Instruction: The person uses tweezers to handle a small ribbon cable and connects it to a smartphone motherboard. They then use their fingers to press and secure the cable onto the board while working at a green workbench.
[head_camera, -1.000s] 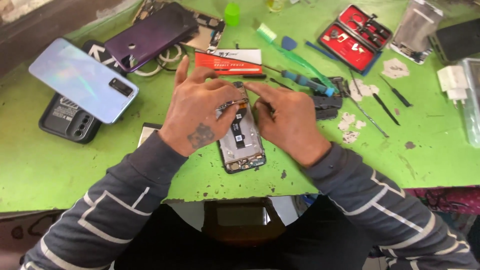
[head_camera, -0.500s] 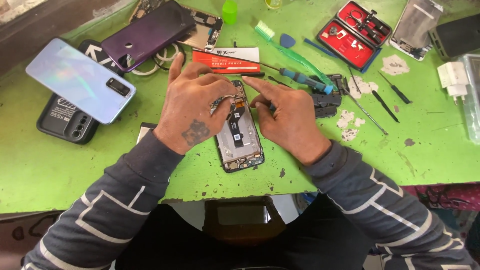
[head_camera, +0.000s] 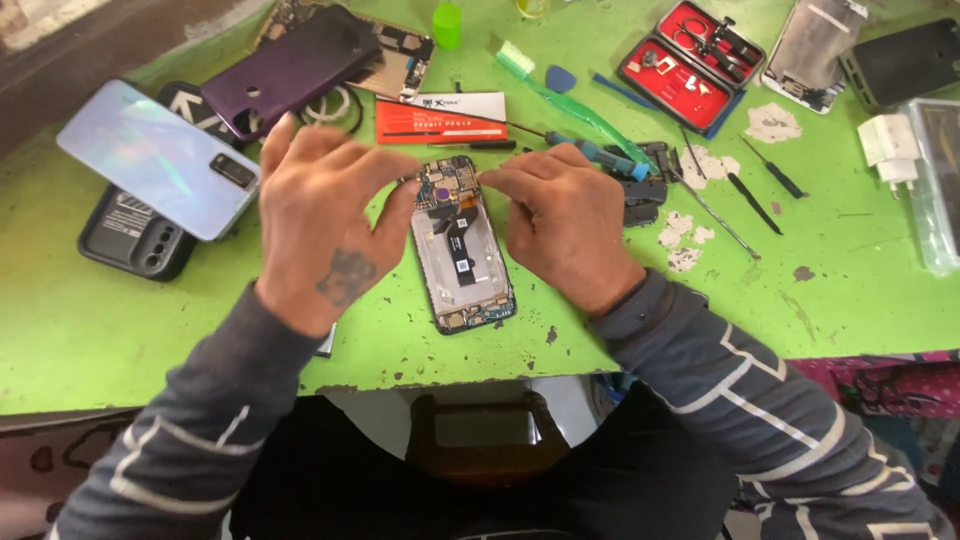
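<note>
Red tool case (head_camera: 690, 50), lid open, far side of green desk (head_camera: 150, 330): scissors and small metal tools inside, details too small to tell. Opened phone (head_camera: 462, 245), back cover off, lies flat at desk centre near front edge. Left hand (head_camera: 320, 225): raised over phone's left edge, fingers spread apart, thumb and forefinger near top corner. Right hand (head_camera: 565, 225): palm down beside phone's right edge, fingers together pinching at top; anything pinched is hidden.
</note>
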